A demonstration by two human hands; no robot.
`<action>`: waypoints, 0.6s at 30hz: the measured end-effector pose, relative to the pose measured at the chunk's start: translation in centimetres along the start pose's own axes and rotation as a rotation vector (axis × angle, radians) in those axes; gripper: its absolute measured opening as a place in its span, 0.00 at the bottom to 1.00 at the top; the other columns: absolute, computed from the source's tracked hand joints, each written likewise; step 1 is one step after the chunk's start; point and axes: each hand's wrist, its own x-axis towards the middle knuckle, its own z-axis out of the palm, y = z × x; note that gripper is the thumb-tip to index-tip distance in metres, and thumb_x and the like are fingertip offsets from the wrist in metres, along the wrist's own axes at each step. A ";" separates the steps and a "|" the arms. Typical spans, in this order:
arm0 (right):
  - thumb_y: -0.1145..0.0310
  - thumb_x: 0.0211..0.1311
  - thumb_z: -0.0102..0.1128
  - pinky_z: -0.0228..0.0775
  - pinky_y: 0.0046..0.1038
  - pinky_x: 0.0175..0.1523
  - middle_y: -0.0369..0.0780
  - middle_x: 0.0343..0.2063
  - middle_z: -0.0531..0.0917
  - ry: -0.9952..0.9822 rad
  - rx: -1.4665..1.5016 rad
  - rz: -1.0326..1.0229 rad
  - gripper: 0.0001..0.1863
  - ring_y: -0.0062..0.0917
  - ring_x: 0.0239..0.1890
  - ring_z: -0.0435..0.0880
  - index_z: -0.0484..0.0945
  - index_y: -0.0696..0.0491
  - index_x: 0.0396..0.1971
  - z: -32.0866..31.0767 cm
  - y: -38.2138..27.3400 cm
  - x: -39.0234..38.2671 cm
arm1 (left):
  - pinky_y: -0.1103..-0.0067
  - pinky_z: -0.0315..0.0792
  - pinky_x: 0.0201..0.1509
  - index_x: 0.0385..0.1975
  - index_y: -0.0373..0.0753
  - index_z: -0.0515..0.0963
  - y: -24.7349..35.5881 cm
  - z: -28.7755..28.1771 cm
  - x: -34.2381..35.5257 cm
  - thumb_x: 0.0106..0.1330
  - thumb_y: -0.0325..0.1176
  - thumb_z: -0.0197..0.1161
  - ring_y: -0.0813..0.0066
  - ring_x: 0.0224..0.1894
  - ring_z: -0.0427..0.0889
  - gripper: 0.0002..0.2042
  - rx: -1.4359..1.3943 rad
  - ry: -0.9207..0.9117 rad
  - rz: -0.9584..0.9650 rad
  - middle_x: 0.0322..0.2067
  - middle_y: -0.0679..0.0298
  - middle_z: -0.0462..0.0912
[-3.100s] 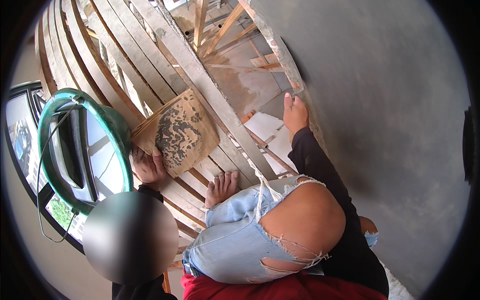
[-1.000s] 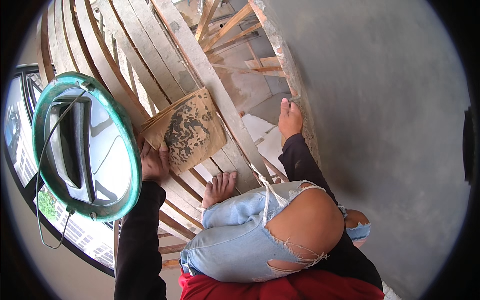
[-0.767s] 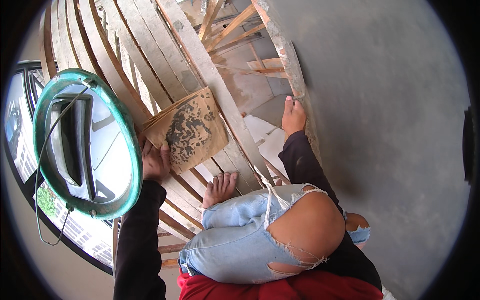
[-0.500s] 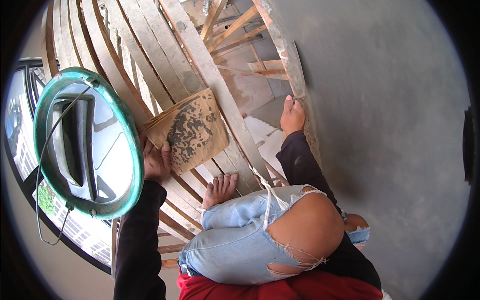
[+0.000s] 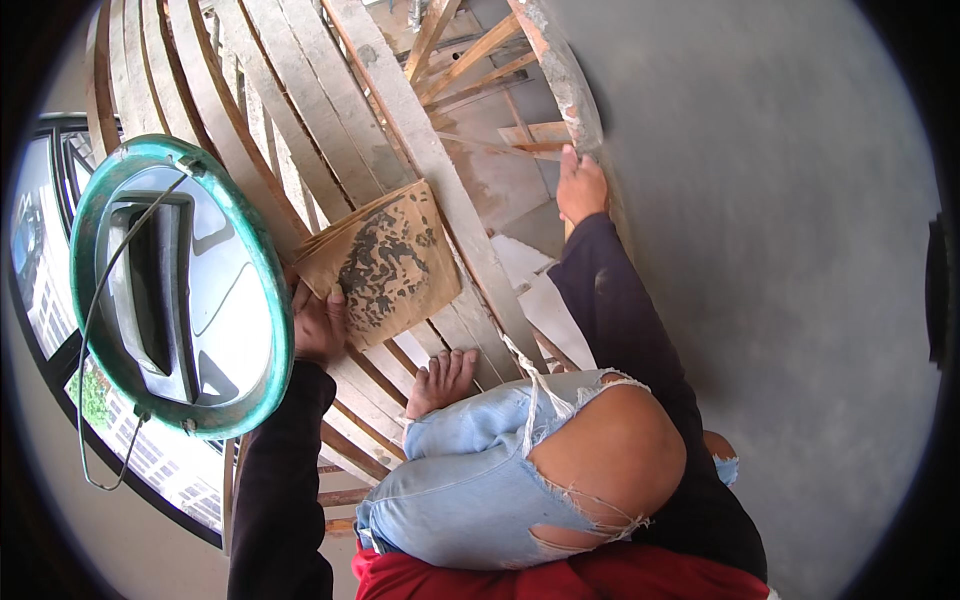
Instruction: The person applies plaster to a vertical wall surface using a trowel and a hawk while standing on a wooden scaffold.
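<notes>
My left hand [image 5: 318, 325] pinches the corner of a folded brown paper sheet [image 5: 385, 262], thumb on top. The sheet has dark blotches and several layers, and lies over grey-stained wooden planks [image 5: 300, 130]. Up against the rough edge of a grey wall [image 5: 780, 250] is my right hand [image 5: 582, 190], its fingers bent and one digit pointing away from me. Whatever lies under those fingers is hidden. Beside my left forearm hangs or stands a green-rimmed bucket [image 5: 275, 290] with a wire handle; its inside shows a shiny pale surface and a dark shape.
My bare foot [image 5: 442, 382] rests on the planks, and my bent knee [image 5: 610, 450] is close in front. A white cord [image 5: 533, 385] hangs by the knee. Beyond the planks is a drop with wooden braces [image 5: 470, 60] below. A dark-framed window [image 5: 50, 330] lies left.
My right hand has moved farther away along the wall's edge, its forearm reaching out more. My left hand and the paper have barely shifted.
</notes>
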 end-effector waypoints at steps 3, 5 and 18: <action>0.48 0.71 0.46 0.75 0.39 0.28 0.53 0.27 0.83 -0.036 0.033 0.072 0.28 0.44 0.28 0.85 0.78 0.62 0.32 0.2 -2.7 1.3 | 0.55 0.59 0.66 0.51 0.31 0.77 0.3 -0.2 0.4 0.71 0.37 0.50 0.41 0.60 0.68 0.17 -0.014 0.034 0.010 0.52 0.47 0.77; 0.48 0.71 0.46 0.75 0.39 0.26 0.53 0.26 0.83 -0.019 0.036 0.019 0.28 0.44 0.25 0.85 0.78 0.63 0.32 0.1 -3.0 1.2 | 0.55 0.59 0.66 0.51 0.32 0.77 0.0 -0.1 0.3 0.71 0.37 0.50 0.41 0.59 0.69 0.17 -0.031 0.057 0.027 0.52 0.47 0.77; 0.49 0.73 0.43 0.69 0.47 0.52 0.59 0.38 0.82 0.095 -0.068 -0.074 0.29 0.54 0.45 0.80 0.77 0.64 0.39 0.5 1.0 0.5 | 0.56 0.60 0.65 0.50 0.35 0.78 0.0 0.3 -0.1 0.72 0.38 0.50 0.43 0.57 0.70 0.17 -0.059 0.085 -0.001 0.51 0.50 0.79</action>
